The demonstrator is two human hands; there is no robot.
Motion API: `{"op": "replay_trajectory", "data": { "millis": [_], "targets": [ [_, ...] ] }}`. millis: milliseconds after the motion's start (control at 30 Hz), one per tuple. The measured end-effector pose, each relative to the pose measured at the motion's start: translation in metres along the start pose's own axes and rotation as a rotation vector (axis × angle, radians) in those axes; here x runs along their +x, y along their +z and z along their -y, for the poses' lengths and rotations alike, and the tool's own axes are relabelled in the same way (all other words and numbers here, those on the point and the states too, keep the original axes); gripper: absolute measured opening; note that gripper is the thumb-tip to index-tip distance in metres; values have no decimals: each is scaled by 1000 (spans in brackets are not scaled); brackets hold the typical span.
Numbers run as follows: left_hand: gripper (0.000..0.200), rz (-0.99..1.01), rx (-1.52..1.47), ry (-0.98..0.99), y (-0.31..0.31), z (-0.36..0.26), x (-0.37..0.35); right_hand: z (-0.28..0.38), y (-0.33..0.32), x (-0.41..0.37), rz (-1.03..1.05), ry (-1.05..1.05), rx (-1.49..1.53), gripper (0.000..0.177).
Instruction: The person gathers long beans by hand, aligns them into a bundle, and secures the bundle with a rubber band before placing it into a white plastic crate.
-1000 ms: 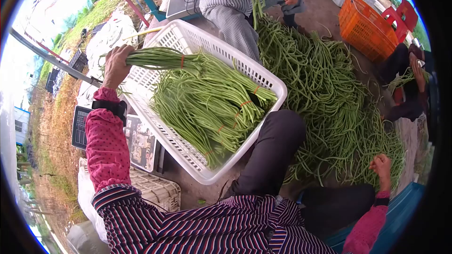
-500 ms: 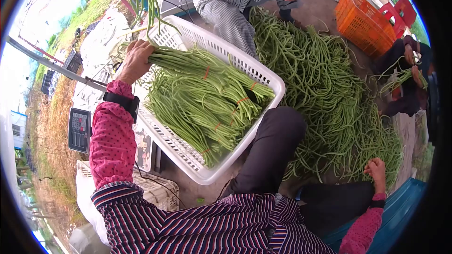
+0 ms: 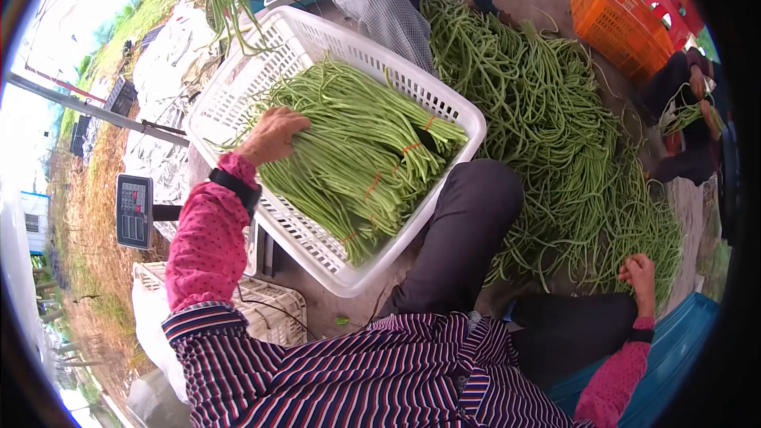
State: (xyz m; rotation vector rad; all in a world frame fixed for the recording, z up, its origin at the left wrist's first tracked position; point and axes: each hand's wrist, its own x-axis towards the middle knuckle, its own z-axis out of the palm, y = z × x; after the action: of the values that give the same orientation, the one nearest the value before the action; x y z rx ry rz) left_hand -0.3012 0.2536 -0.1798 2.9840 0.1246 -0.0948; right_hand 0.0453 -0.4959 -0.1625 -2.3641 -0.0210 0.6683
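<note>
The yardlong-bean bundle [image 3: 337,160], lifted a moment ago, now lies with other bundles [image 3: 376,115] toward the lower-right edge of the white crate [image 3: 345,285]; the left hand [image 3: 273,135] rests there, grip unclear; the right hand [image 3: 637,276] half-curls, whether gripping anything unclear.

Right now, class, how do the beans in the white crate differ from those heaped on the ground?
The crated beans lie roughly aligned, while the heaped beans lie loose and tangled.
Red bands circle several bunches of the crated beans; none shows on the heaped beans.
The white crate walls in the crated beans, whereas the heaped beans spread more widely over the ground.
Both are long, slender and green.
</note>
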Motion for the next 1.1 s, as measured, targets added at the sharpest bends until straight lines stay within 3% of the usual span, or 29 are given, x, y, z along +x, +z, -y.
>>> {"op": "replay_trajectory", "data": {
  "millis": [100,133,233,367,433,533,567,633,900,1100],
  "targets": [
    [61,207,231,-107,41,-43,19,-1,-1,-2,9,0,1,16],
    [78,230,307,-176,66,-49,22,2,-1,-5,14,-2,1,16],
    [78,164,270,-242,83,-69,25,4,1,-8,32,-30,11,17],
    [74,216,340,-205,75,-90,17,-3,1,-7,10,-50,46,15],
    [60,82,68,-407,79,-108,14,-4,2,-6,15,-63,55,15],
    [37,-16,-113,-367,101,-125,0,3,4,-9,17,-68,50,15],
    [46,18,-162,-358,113,-125,-7,6,4,-11,23,-64,41,14],
    [56,185,-274,-537,105,-132,-14,6,3,-12,27,-90,42,14],
    [66,68,60,-819,87,-62,-28,-7,2,-8,26,-123,63,16],
    [70,89,190,-641,109,-40,-10,-9,0,-6,39,-96,69,15]
  ]
}}
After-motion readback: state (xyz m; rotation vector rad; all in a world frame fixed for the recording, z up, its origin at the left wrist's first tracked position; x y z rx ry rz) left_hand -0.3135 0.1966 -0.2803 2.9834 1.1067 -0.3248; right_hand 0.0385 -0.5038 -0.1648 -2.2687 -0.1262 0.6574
